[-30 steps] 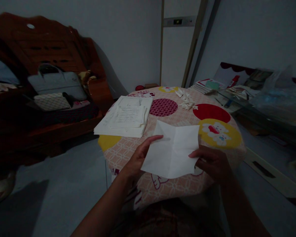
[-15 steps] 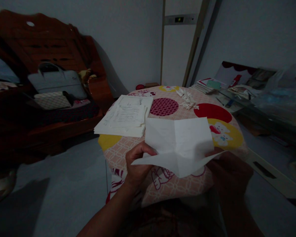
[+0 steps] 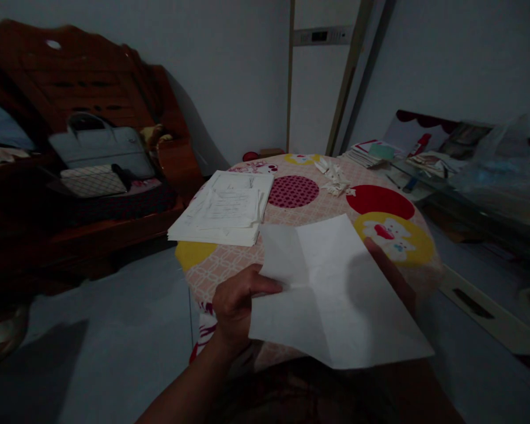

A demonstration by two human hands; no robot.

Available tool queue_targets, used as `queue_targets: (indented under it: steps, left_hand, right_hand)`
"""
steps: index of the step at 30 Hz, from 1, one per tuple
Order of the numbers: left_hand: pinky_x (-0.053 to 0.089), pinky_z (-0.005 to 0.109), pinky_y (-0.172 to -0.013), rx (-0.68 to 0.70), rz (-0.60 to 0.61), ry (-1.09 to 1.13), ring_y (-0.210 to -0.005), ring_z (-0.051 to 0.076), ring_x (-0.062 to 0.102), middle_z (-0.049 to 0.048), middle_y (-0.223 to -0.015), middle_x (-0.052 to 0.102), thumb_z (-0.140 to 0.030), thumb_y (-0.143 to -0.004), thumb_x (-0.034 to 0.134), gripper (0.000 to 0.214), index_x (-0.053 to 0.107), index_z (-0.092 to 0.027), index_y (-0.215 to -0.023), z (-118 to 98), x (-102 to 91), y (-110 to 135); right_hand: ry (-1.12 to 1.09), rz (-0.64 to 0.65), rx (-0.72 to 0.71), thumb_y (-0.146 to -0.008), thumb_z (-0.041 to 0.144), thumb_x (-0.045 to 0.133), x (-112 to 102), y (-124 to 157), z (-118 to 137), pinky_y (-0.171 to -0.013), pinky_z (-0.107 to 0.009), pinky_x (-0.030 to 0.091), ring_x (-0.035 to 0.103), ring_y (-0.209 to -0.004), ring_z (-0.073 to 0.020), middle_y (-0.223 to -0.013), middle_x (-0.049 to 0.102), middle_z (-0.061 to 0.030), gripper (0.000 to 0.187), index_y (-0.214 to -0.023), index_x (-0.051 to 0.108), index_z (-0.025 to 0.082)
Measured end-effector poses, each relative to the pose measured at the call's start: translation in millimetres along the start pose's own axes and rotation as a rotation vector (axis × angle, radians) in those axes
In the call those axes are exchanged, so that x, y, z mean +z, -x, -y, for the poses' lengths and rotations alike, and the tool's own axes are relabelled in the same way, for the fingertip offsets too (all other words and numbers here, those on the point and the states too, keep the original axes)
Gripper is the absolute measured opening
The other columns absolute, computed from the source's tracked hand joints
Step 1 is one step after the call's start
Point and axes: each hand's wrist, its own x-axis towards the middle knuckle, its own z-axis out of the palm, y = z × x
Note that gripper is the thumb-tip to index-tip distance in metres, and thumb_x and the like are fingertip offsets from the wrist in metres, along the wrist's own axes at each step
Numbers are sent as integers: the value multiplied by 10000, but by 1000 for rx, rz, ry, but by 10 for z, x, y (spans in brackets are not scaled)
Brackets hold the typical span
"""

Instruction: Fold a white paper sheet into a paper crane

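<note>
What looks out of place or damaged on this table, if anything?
The paper stack juts past the table's left edge, and the sheet in the left hand is creased. Nothing looks spilled.

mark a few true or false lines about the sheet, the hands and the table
The left hand grips the sheet's left edge. True.
The sheet lies flat on the table. False: it is held up off it.
A paper stack lies on the table's left part. True.
The right hand covers the sheet's front. False: it is mostly behind the sheet, fingers showing at the right edge.
The bag stands on the table. False: it is on the bench.
</note>
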Motion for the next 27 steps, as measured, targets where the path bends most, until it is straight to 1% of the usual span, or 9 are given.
queue_targets:
  steps: [3, 5, 8, 13, 17, 21, 23, 25, 27]
  left_hand:
    - [477, 244, -512, 83, 9, -41, -599, 153, 659, 25, -685, 712, -369, -824, 680, 190, 724, -197, -757, 10, -32, -26]
    - [474, 242, -496, 110, 41, -54, -583, 148, 651, 26, -690, 711, -371, -805, 705, 180, 713, -194, -776, 8, -35, -45]
    - [484, 241, -518, 165, 78, -105, -584, 132, 640, 18, -702, 711, -332, -817, 698, 135, 702, -196, -825, -16, -9, -69]
    - [536, 281, -664, 213, 171, -128, -658, 140, 651, 17, -731, 716, -216, -830, 667, 77, 690, -178, -892, -53, 68, -75]
    - [550, 314, -727, 200, 158, -121, -741, 162, 665, 27, -788, 721, -180, -816, 662, 149, 689, -197, -962, -17, 93, -33]
    - [550, 287, -686, 82, 28, -89, -781, 169, 663, 57, -933, 717, -229, -767, 724, 329, 670, -214, -1091, -21, 151, 55]
    - [552, 277, -685, -70, -71, -84, -816, 173, 664, 72, -1031, 699, -246, -757, 737, 505, 599, -228, -1242, -64, 215, 90]
    - [554, 274, -653, -242, -157, -7, -777, 167, 664, 63, -1043, 693, -296, -781, 716, 655, 468, -258, -1385, -115, 288, 108]
    - [563, 287, -645, -374, -217, 106, -774, 177, 673, 56, -1039, 695, -383, -806, 678, 647, 446, -272, -1400, -144, 341, 119]
  right_hand:
    - [144, 0, -47, -832, 401, 618, -12, 51, 95, -1036, -377, 465, 541, -1258, -252, -1324, 616, -11, 468, -1295, 597, 329]
    - [209, -1, -39, -857, 381, 599, -23, 55, 169, -1041, -385, 463, 545, -1254, -253, -1323, 615, -29, 478, -1328, 569, 306]
    - [209, 27, -69, -861, 349, 606, -26, 37, 248, -997, -380, 505, 572, -1222, -255, -1302, 629, -38, 467, -1325, 573, 303]
    - [156, 149, -69, -860, 300, 610, -3, 63, 295, -842, -311, 582, 618, -1156, -239, -1278, 646, -20, 421, -1282, 616, 304]
    - [117, 166, -63, -870, 325, 605, 6, 108, 336, -782, -305, 598, 645, -1112, -237, -1315, 625, -10, 452, -1321, 577, 334]
    - [22, 154, -16, -867, 359, 609, 42, 149, 344, -781, -345, 608, 622, -1157, -260, -1365, 586, -38, 647, -1469, 373, 344]
    - [-19, 172, 4, -851, 379, 623, 71, 177, 294, -828, -374, 595, 587, -1205, -282, -1376, 575, -64, 651, -1459, 403, 302]
    - [-23, 184, 6, -828, 381, 643, 101, 212, 211, -886, -403, 573, 558, -1239, -298, -1363, 586, -75, 601, -1401, 492, 279]
    - [-2, 177, 9, -805, 361, 664, 132, 252, 125, -930, -423, 553, 544, -1254, -298, -1341, 604, -69, 593, -1375, 516, 295]
